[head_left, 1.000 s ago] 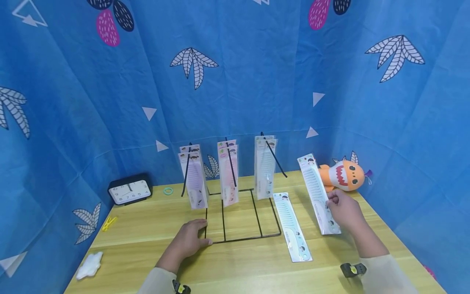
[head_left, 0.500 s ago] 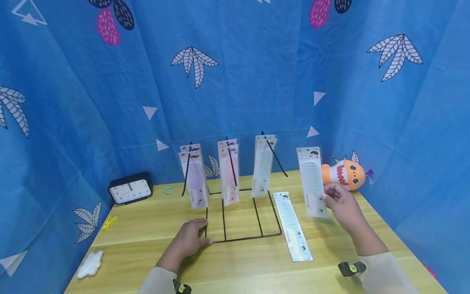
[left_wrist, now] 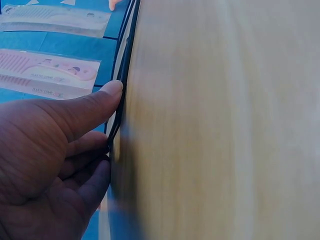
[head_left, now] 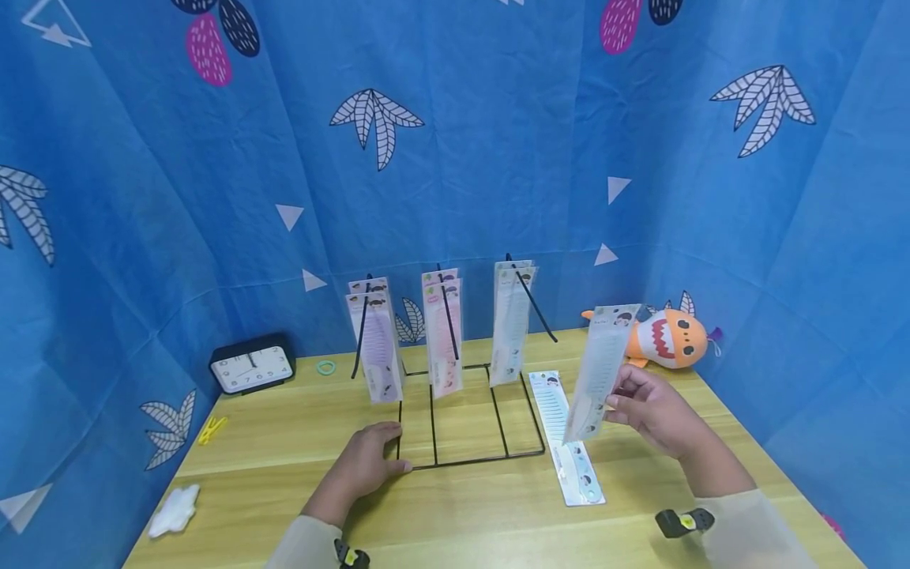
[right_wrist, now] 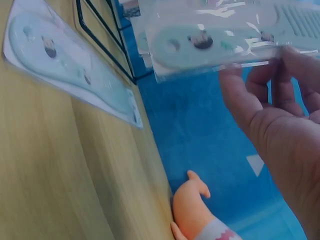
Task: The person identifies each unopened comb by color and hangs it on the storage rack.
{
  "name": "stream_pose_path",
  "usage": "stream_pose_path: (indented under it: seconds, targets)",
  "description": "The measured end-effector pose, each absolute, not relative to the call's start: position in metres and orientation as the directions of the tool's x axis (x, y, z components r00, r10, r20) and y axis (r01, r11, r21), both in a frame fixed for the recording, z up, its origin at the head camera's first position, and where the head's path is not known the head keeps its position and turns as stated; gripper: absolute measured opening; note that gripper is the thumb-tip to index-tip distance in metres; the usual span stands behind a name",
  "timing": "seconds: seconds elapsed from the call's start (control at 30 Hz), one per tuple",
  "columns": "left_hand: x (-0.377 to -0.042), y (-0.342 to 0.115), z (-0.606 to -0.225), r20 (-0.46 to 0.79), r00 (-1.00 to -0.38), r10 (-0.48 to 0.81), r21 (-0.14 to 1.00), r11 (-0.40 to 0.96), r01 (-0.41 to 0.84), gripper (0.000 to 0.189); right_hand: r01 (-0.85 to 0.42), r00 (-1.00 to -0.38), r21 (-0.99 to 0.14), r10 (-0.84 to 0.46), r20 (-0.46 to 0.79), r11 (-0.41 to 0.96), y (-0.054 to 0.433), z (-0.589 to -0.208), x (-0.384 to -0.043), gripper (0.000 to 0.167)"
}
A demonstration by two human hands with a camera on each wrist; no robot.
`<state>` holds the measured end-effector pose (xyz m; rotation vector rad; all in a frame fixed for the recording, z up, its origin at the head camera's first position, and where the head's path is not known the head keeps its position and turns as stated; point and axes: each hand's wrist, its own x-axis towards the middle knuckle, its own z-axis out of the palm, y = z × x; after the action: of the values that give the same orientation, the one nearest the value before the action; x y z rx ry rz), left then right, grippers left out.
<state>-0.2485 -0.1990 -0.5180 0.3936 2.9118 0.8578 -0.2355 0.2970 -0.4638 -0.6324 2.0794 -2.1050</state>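
My right hand pinches one edge of a packaged pale green comb, held up off the table and slightly tilted. In the right wrist view the thumb and fingertips meet at the edge of this comb's clear wrapper. Below it, a second packaged green comb lies on the table, partly covered from the head camera. My left hand holds the near left corner of a black wire rack, thumb and fingers at the wire. Packaged purple, pink and green combs hang from the rack's hooks.
An orange toy shark sits behind my right hand. To the left are a clock, a teal ring, a yellow clip and a white cloud-shaped item. A blue patterned curtain surrounds the table.
The comb in my right hand has been lifted, turned and brought left, over the lying comb. The hanging green combs have swung slightly. My left hand stays at the rack corner.
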Motion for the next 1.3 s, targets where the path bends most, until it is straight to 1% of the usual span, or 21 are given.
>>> stream_pose_path:
  seconds: [0.1, 0.33, 0.43, 0.77, 0.97, 1.3]
  targets:
    - [-0.249, -0.199, -0.519, -0.002, -0.964, 0.267, 0.54, 0.811, 0.223, 0.065, -0.209, -0.877, -0.976, -0.432, 0.211, -0.053, 0.29, -0.465, -0.234, 0.028]
    - [-0.249, -0.199, -0.519, -0.006, -0.965, 0.261, 0.539, 0.814, 0.216, 0.065, -0.208, -0.833, -0.978, -0.526, 0.175, 0.004, 0.273, -0.464, -0.231, 0.013]
    - [-0.249, -0.199, -0.52, -0.007, -0.965, 0.263, 0.539, 0.814, 0.217, 0.064, -0.214, -0.823, -0.977, -0.542, 0.171, 0.017, 0.267, -0.464, -0.231, 0.013]
    - [-0.248, -0.199, -0.518, -0.013, -0.965, 0.263, 0.541, 0.813, 0.215, 0.065, -0.21, -0.851, -0.975, -0.506, 0.144, 0.077, 0.253, -0.458, -0.227, 0.005]
    - [-0.248, -0.199, -0.517, -0.007, -0.964, 0.267, 0.538, 0.813, 0.221, 0.065, -0.194, -0.864, -0.975, -0.489, 0.119, 0.106, 0.252, -0.457, -0.226, 0.005]
    - [-0.247, -0.197, -0.515, -0.016, -0.965, 0.262, 0.538, 0.816, 0.212, 0.066, -0.193, -0.876, -0.974, -0.468, 0.114, 0.123, 0.25, -0.462, -0.23, 0.008]
